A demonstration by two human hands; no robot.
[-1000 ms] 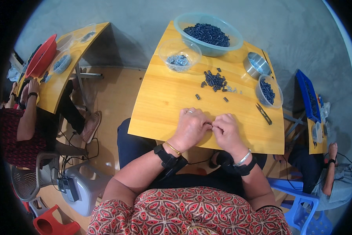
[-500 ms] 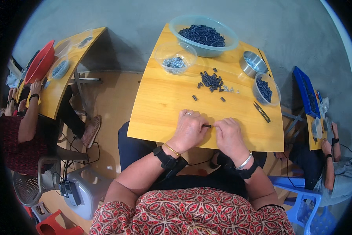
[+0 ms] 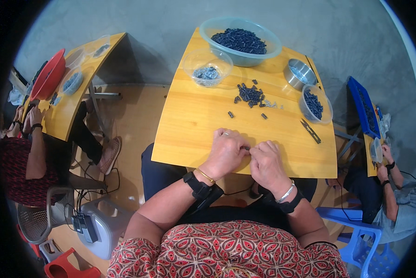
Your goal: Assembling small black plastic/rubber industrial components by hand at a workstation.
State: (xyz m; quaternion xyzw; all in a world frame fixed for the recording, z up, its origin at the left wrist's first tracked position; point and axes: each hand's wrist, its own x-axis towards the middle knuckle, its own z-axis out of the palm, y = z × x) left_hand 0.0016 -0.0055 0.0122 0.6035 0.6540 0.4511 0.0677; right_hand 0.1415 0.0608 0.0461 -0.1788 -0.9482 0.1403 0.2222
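Close to the table's front edge, my left hand [image 3: 226, 150] is closed in a pinch around a small black plastic piece [image 3: 246, 148], mostly covered by the fingers. My right hand [image 3: 266, 160] meets it from the other side, its fingertips pressed together at the piece's end; what they grip is hidden. Beyond the hands lies a loose pile of black plastic pieces [image 3: 250, 94], with two single ones nearer me. Beside the pile are several small shiny metal parts [image 3: 273, 105]. Black thread snips [image 3: 311, 131] lie to the right.
At the table's [image 3: 189, 125] back stands a big tub [image 3: 275, 48] of black pieces. Around it are a clear bowl [image 3: 224, 76] of metal parts, a steel bowl [image 3: 289, 79] and a plastic tub [image 3: 326, 113] of black pieces. People work at tables on both sides.
My right hand has moved left, closing the small gap, so its fingertips now meet the black piece in my left hand. At the left table, the other person's hands have shifted.
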